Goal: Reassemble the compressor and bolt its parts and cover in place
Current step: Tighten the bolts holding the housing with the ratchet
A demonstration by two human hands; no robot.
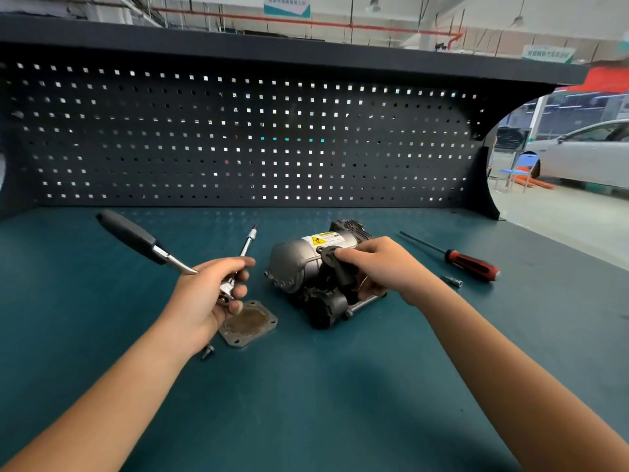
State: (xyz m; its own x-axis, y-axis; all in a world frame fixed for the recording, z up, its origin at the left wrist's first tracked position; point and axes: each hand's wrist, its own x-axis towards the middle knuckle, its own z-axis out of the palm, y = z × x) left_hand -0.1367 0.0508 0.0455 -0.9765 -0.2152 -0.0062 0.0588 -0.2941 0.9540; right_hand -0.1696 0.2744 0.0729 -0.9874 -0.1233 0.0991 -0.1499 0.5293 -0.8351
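At bench centre my right hand (377, 267) pinches a black plastic fitting (328, 257) onto the grey metal compressor (292, 264), while my left hand (204, 298), at its nine o'clock, grips the black-handled chrome ratchet (143, 243), presumably ready for bolting.

A single wide-angle view sits at the person's head, over the near edge of the desk (340, 386), and looks forward and down across its teal top. Both forearms run in from the bottom corners, so the left hand (204, 294) and right hand (384, 267) lie close below the lens, with the compressor (299, 264) near mid-frame. Straight ahead stands the perforated back panel (238, 137); at the right edge the view passes it into a hall with a white car (585, 155).
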